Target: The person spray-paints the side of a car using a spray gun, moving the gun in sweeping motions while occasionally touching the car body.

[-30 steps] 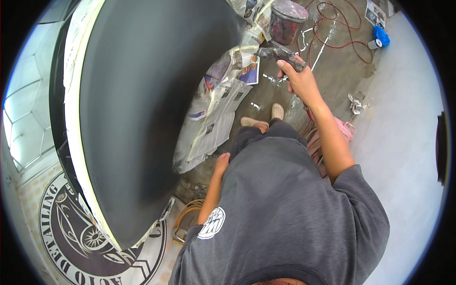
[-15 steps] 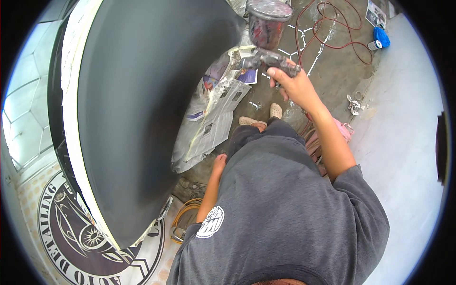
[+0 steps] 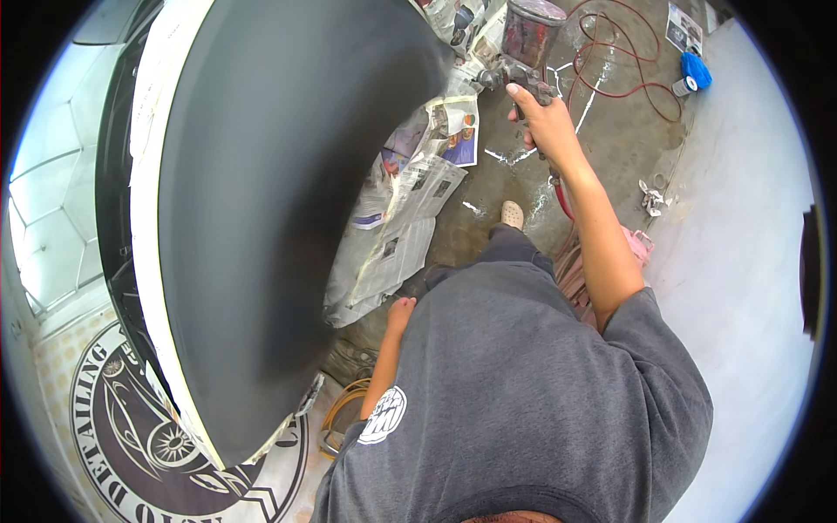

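My right hand (image 3: 551, 131) is wrapped around the handle of a paint spray gun (image 3: 534, 83), which carries a paint-smeared cup (image 3: 530, 37) on top. The gun's nozzle points left, close to the upper right edge of a large, curved, dark grey car panel (image 3: 235, 192). From below the handle a red air hose (image 3: 562, 200) hangs down. By my left side, my left hand (image 3: 400, 314) hangs low with its fingers curled in and nothing visible in it, near the lower end of the masking newspaper (image 3: 405, 218) along the panel's edge.
Pale masking (image 3: 146, 218) borders the panel's left side. Loops of red hose (image 3: 645, 83) lie on the wet floor at upper right, near a blue bag (image 3: 695, 70) and a small can (image 3: 684, 85). A coiled yellow hose (image 3: 344, 414) and a pink thing (image 3: 639, 248) flank me.
My right hand and the spray gun have moved up and slightly right in the picture. The view has shifted a little, and one of my shoes no longer shows. My left hand stays low.
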Available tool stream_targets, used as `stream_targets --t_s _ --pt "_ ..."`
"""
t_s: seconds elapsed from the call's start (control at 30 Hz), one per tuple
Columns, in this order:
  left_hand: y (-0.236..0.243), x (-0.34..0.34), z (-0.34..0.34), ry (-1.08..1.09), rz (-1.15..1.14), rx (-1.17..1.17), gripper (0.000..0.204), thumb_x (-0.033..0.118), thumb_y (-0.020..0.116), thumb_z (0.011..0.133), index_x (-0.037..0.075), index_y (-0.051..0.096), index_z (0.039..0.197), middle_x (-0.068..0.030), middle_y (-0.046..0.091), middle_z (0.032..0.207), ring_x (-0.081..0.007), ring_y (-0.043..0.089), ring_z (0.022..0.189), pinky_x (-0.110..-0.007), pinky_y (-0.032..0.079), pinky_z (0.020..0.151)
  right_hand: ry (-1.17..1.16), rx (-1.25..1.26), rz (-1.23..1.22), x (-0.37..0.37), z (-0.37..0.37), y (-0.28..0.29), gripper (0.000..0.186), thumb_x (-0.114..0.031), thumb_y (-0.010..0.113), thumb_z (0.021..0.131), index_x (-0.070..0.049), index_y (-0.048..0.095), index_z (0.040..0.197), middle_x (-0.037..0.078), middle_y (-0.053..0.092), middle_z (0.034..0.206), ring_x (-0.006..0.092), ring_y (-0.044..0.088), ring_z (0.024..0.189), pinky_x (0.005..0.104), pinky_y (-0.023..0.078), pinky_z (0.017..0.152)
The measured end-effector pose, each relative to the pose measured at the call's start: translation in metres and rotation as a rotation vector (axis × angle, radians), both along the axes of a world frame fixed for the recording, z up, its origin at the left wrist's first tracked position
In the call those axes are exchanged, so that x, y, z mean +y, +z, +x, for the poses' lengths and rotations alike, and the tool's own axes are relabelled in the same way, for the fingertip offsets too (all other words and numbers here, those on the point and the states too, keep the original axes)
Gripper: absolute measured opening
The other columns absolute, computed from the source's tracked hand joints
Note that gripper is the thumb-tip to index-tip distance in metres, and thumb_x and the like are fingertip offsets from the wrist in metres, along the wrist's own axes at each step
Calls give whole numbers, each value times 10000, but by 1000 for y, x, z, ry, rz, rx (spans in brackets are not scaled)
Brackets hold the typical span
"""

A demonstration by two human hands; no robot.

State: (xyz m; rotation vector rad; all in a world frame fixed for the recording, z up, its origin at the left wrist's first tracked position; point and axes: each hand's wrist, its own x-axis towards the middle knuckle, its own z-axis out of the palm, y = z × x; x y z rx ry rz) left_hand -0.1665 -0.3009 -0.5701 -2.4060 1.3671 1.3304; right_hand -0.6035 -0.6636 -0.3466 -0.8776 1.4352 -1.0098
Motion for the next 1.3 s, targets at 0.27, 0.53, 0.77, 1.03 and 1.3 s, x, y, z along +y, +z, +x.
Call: stream_targets --t_s 0.27,0.53,0.77,1.03,1.3 --pt "-27 23 49 188 -58 285 397 390 593 981 11 710 989 -109 724 870 -187 669 840 -350 506 776 30 -69 -80 60 46 47 368 -397 694 967 -61 629 1103 11 612 738 67 449 449 241 356 431" --pt "-25 48 108 -28 99 310 377 357 583 999 7 705 1069 -116 739 948 -191 682 906 -341 511 829 142 -74 -166 171 112 83 299 -360 740 936 -87 627 984 -44 596 698 38 435 512 238 337 455" --pt "60 74 134 -200 247 237 368 327 574 1015 4 701 1134 -126 751 1013 -203 694 959 -342 516 871 265 -62 -137 264 145 95 371 -405 731 930 -59 646 1035 -2 677 787 75 511 479 249 407 459" --pt "304 62 102 -145 -213 670 395 287 527 1057 -36 652 1244 -153 723 1120 -237 681 1077 -345 535 936 157 -59 -249 277 181 100 352 -337 702 968 -59 666 1181 -8 659 761 45 471 478 217 372 450" --pt "517 28 253 -88 -1526 68 714 565 300 1082 -39 538 1379 -204 599 1377 -294 573 1266 -400 476 990 -223 66 -331 259 183 91 381 -414 757 925 -69 672 1062 -19 657 766 45 478 492 230 391 469"
